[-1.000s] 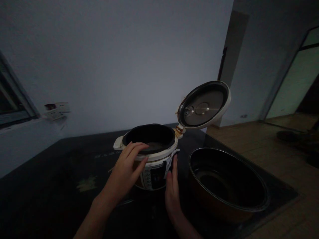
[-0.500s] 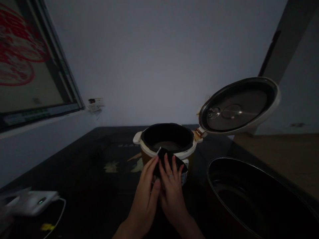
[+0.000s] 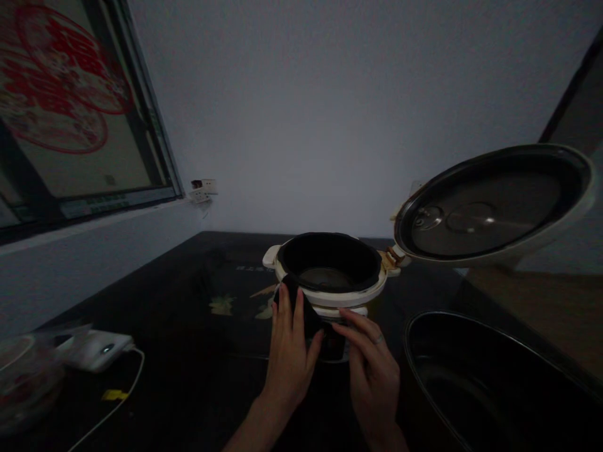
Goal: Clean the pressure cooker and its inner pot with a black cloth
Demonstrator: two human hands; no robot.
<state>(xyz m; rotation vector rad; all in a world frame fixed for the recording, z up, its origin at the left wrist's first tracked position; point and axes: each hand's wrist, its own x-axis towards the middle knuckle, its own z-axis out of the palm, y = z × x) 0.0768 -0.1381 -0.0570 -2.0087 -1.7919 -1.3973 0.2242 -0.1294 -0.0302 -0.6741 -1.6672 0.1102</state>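
Note:
An electric pressure cooker (image 3: 346, 297) with a white rim and dark inner pot stands in front of me, its hinged lid (image 3: 499, 204) raised to the right. My left hand (image 3: 289, 351) holds a black cloth-like piece (image 3: 308, 314) against the cooker's front left, fingers stretched along it and thumb at its lower edge. At the cloth's lower right corner, the bent fingertips of my right hand (image 3: 374, 364) pinch it, beside the cooker's front panel. The dim light hides the cloth's folds and exact kind.
A large dark pot (image 3: 452, 376) sits close on my right. Left on the black tabletop (image 3: 198, 358) are a white device (image 3: 101, 350) with a cable (image 3: 136, 376), a clear plastic bag (image 3: 31, 383) and a yellow tag (image 3: 114, 395). Wall sockets (image 3: 205, 188) are behind.
My hands have moved apart: the left rests on the cloth's left side, the right has shifted right to its lower corner. The cloth has moved left along the cooker's front. The view has turned slightly left.

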